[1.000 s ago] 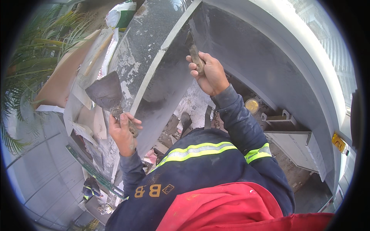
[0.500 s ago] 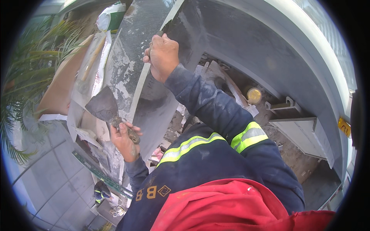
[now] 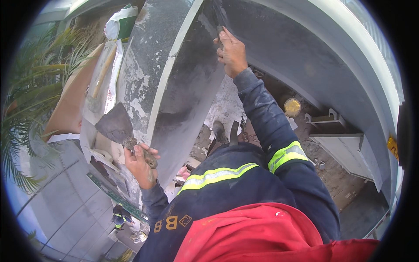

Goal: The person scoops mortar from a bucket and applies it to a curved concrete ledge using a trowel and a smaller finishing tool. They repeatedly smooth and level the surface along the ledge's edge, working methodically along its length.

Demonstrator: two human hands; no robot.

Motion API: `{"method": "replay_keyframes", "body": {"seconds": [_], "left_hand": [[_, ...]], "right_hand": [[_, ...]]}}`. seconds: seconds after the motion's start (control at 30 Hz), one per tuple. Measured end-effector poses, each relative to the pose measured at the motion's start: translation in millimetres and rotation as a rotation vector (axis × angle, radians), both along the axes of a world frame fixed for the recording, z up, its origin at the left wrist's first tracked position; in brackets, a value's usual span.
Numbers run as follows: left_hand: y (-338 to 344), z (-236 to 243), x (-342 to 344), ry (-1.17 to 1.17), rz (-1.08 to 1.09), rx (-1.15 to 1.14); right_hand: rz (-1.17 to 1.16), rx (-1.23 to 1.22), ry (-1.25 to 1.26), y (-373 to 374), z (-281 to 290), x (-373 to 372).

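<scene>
My left hand (image 3: 140,169) is closed round the dirty handle of a wide putty knife (image 3: 114,124). Its broad dark blade points up and left, in front of the patchy grey wall top (image 3: 135,83). My right hand (image 3: 232,53) reaches far forward and grips the dark handle of a narrow tool (image 3: 220,32), perhaps a second scraper. That tool's far end lies against the grey inner wall face (image 3: 192,74), near the corner; its exact shape is hard to make out. A pale edge strip (image 3: 168,70) runs between the wall top and this face.
A yellow-topped round container (image 3: 292,107) stands on the littered floor at right, near a white board-like box (image 3: 340,148). Palm leaves (image 3: 35,96), cardboard (image 3: 72,100) and a green-white bag (image 3: 121,24) lie left. A green level-like bar (image 3: 115,194) and another person (image 3: 120,215) are lower left.
My right hand has moved right, from the pale edge strip to the inner wall face near the corner, tool still in it. The left hand with the putty knife has hardly moved.
</scene>
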State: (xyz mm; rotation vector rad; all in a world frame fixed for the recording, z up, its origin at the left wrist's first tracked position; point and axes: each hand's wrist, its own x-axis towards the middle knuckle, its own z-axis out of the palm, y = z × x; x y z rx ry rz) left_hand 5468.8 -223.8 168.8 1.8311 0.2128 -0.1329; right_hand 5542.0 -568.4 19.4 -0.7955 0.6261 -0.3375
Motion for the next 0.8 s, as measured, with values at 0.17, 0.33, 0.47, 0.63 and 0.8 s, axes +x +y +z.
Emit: {"method": "replay_keyframes", "body": {"seconds": [0.17, 0.33, 0.47, 0.63, 0.8], "left_hand": [[0.8, 2.0, -6.1, 0.007, 0.023, 0.044], [4.1, -3.2, -9.7, 0.019, 0.030, 0.064], [2.3, -11.0, -10.3, 0.052, 0.013, 0.052], [-8.4, -13.0, -7.0, 0.046, -0.005, 0.032], [-15.6, -7.5, -1.8, 0.039, -0.038, 0.035]], "right_hand": [[-0.004, -0.236, -0.020, -28.6, -26.4, 18.9], [0.083, -0.455, -0.024, -44.5, -40.1, 33.7], [0.170, -0.636, -0.081, -32.3, -49.8, 17.3], [0.321, -0.600, -0.079, -3.5, -36.8, -8.2], [0.356, -0.500, -0.139, 30.2, -27.8, -27.6]]}}
